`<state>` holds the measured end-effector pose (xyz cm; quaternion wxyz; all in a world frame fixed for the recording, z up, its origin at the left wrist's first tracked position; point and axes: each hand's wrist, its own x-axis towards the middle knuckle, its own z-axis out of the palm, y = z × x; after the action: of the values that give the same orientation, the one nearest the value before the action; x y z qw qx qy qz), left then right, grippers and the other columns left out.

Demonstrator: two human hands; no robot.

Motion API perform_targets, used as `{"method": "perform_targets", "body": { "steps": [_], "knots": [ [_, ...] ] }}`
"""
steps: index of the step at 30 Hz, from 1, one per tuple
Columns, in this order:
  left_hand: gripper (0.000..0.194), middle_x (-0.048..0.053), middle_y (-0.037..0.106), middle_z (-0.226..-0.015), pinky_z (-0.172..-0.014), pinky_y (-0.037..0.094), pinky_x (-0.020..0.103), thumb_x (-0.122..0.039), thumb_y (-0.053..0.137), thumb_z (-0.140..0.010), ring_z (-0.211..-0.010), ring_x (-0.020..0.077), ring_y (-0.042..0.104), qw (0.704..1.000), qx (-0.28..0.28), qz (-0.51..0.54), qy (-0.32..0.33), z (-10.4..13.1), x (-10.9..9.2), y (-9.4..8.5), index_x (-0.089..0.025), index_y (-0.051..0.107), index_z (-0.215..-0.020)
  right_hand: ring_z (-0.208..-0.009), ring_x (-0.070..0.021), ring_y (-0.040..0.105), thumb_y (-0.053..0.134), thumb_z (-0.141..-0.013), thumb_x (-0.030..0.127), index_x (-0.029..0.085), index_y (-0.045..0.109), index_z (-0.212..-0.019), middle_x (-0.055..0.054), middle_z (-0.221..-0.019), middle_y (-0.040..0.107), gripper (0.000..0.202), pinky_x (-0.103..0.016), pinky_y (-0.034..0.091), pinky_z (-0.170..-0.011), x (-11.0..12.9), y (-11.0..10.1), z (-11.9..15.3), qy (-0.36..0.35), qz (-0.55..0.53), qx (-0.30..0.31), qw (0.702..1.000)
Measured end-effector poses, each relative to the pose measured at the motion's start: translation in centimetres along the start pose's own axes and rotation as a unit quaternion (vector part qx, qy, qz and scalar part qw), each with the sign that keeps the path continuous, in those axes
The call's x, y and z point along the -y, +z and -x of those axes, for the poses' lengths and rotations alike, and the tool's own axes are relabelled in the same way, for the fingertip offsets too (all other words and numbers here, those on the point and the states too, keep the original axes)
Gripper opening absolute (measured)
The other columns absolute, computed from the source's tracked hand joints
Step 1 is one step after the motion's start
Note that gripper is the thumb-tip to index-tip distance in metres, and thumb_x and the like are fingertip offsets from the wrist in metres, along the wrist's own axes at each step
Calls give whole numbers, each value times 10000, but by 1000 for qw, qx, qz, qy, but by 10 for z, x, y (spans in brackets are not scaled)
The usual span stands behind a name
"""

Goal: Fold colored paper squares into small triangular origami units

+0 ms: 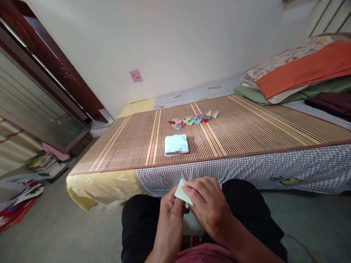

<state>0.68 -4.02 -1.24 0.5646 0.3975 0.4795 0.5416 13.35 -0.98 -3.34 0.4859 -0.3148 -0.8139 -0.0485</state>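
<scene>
A pale green sheet of folding paper [183, 191], bent into a small shape, is held between my two hands above my lap. My left hand [170, 209] grips it from the left and below, its fingers partly hidden behind the paper. Over the right side of the paper, my right hand [210, 200] is closed with its fingertips pressed on the surface. Straight ahead on the bamboo mat [128, 142] lies a stack of light blue paper squares [176, 144]. Behind the stack, several small folded paper pieces [193, 119] in many colours lie in a row.
The mat covers a bed with a checked sheet [236, 166] hanging over the front edge. Folded bedding [298, 69] is piled at the right rear. A pink note [136, 76] is on the wall. Books [45, 164] and bags stand on the floor at left.
</scene>
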Motion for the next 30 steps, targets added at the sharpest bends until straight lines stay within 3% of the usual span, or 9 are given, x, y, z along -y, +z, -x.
{"method": "perform_targets", "body": {
  "steps": [7, 12, 17, 21, 24, 26, 28, 30],
  "knots": [
    [179, 34, 630, -873, -765, 467, 248, -282, 697, -899, -813, 168, 519, 999, -1, 44, -8, 4, 4, 1, -177, 756, -1031, -920, -266, 646, 487, -1004, 48, 116, 672, -1132, -129, -1005, 742, 234, -421, 458, -839, 0, -2, -1, -6, -3, -15, 1000],
    [175, 59, 712, -927, -754, 512, 255, -237, 738, -836, -835, 185, 624, 988, -14, 146, -46, 2, 5, 13, -186, 784, -997, -894, -250, 651, 499, -1011, 56, 126, 684, -1072, -110, -958, 746, 207, -408, 450, -829, -2, -2, -1, 0, -2, -28, 1000],
    [254, 94, 753, -1034, -919, 557, 311, -162, 794, -754, -1047, 249, 689, 959, -15, 271, -81, 5, 2, 13, -164, 796, -1008, -961, -260, 647, 460, -1027, 71, 115, 682, -1110, -112, -1006, 753, 240, -437, 446, -873, -3, -2, 0, -4, 3, -10, 1000],
    [173, 150, 767, -1036, -1016, 557, 367, -202, 722, -863, -1108, 275, 708, 934, -47, 335, -116, 0, -4, 7, -93, 788, -980, -1071, -285, 640, 500, -1018, 72, 83, 672, -1176, -137, -1096, 747, 233, -479, 451, -977, 1, 1, 1, -6, -10, 14, 1000],
    [187, 173, 778, -1029, -1055, 544, 359, -133, 609, -947, -1124, 255, 727, 924, -82, 333, -172, -10, -5, 3, -66, 780, -980, -1072, -270, 649, 531, -1003, 58, 85, 668, -1182, -126, -1088, 746, 227, -479, 443, -1051, 5, 4, 3, -25, -40, 36, 998],
    [213, 181, 789, -1041, -1075, 536, 366, -124, 580, -974, -1141, 256, 731, 923, -95, 328, -175, -15, -2, -1, -61, 780, -1012, -1062, -256, 657, 570, -983, 61, 105, 667, -1147, -113, -1067, 740, 195, -467, 447, -1064, 5, 3, 4, -34, -85, 33, 995],
    [204, 193, 794, -1079, -1092, 527, 398, -149, 608, -977, -1161, 278, 727, 929, -101, 326, -144, -17, 1, -3, -62, 781, -1041, -1014, -235, 662, 588, -968, 60, 146, 659, -1070, -91, -1020, 724, 151, -430, 488, -992, 4, -1, 5, 10, -142, -12, 990],
    [186, 196, 794, -1122, -1110, 512, 431, -178, 671, -951, -1184, 301, 718, 934, -97, 325, -112, -17, 4, -5, -76, 785, -1058, -913, -201, 655, 571, -975, 69, 186, 638, -966, -58, -943, 692, 135, -358, 521, -857, 1, -6, 4, 112, -198, -53, 972]
  ]
}}
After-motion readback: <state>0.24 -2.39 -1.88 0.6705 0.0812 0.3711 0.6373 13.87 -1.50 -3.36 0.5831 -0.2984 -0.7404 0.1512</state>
